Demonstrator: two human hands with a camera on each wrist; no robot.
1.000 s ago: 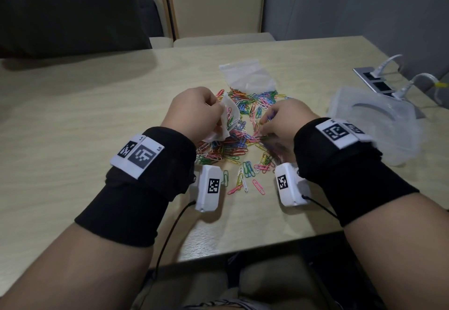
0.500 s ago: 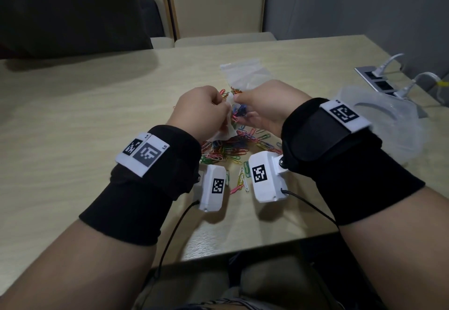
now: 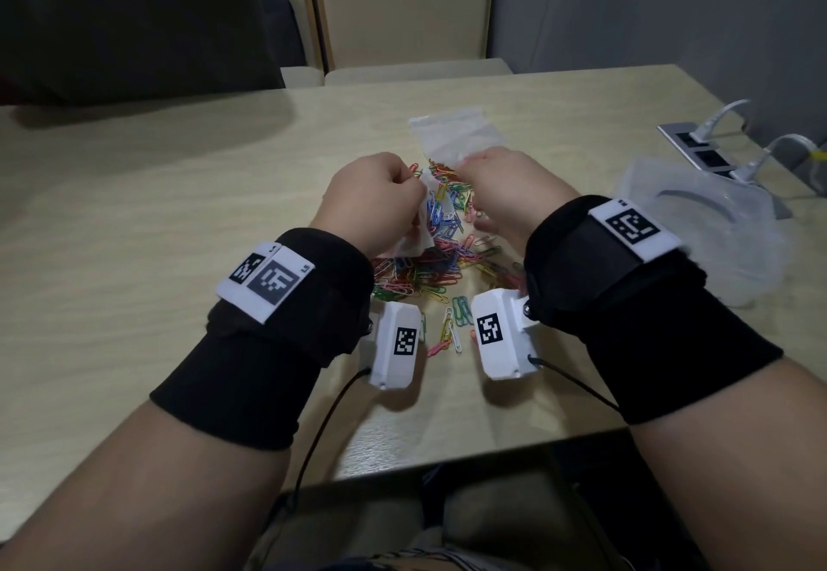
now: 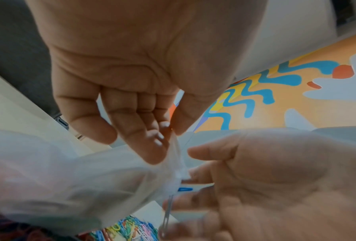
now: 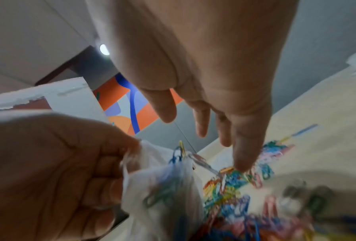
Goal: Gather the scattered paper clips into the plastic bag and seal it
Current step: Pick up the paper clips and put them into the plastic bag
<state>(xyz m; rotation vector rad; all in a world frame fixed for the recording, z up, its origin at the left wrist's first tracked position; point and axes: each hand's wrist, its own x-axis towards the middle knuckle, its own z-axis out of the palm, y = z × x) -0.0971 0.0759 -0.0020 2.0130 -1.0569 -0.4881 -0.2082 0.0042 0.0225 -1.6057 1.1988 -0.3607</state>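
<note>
My left hand (image 3: 394, 194) pinches the rim of a small clear plastic bag (image 3: 427, 230) above the table, and several coloured clips show inside it (image 5: 162, 187). In the left wrist view thumb and fingers (image 4: 158, 146) meet on the bag's edge (image 4: 69, 171). My right hand (image 3: 496, 185) hovers just right of the bag mouth with its fingers (image 5: 240, 154) straight and spread, holding nothing. A clip (image 4: 166, 210) hangs blurred below the bag mouth. The pile of coloured paper clips (image 3: 429, 275) lies on the table under both hands.
A second flat clear bag (image 3: 452, 132) lies behind the pile. A large translucent plastic lid (image 3: 698, 221) sits at the right, with a recessed power socket and white plugs (image 3: 698, 145) beyond it. The table's near edge (image 3: 447, 458) is close to my wrists.
My right hand rose from the pile to the bag mouth with clips, then opened and shifted slightly right. The left hand kept hold of the bag.
</note>
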